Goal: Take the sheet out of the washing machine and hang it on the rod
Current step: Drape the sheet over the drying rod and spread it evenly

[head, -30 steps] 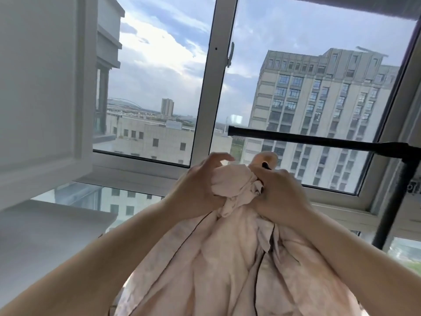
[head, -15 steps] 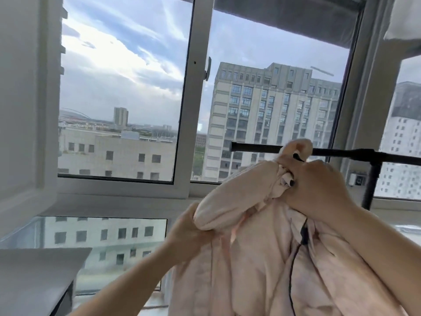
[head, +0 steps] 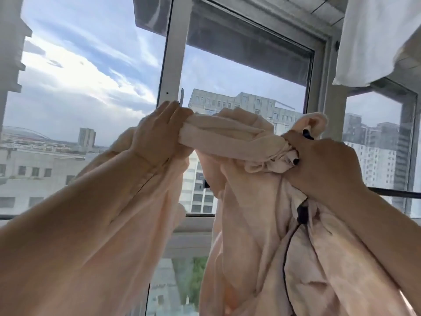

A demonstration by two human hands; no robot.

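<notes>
The sheet is thin, matt, pale pink cloth, crumpled and twisted into a rope between the hands, the rod at 3 o'clock looks like smooth black metal, and a white matt cloth hangs at 1 o'clock.

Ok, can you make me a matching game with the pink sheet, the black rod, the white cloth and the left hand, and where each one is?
Things:
1. pink sheet
2. black rod
3. white cloth
4. left hand

Places:
A. hanging at the top right
B. gripping the sheet's bunched left end
C. held up between both hands
D. running across low behind the right hand

Pairs: 1-C, 2-D, 3-A, 4-B
</notes>
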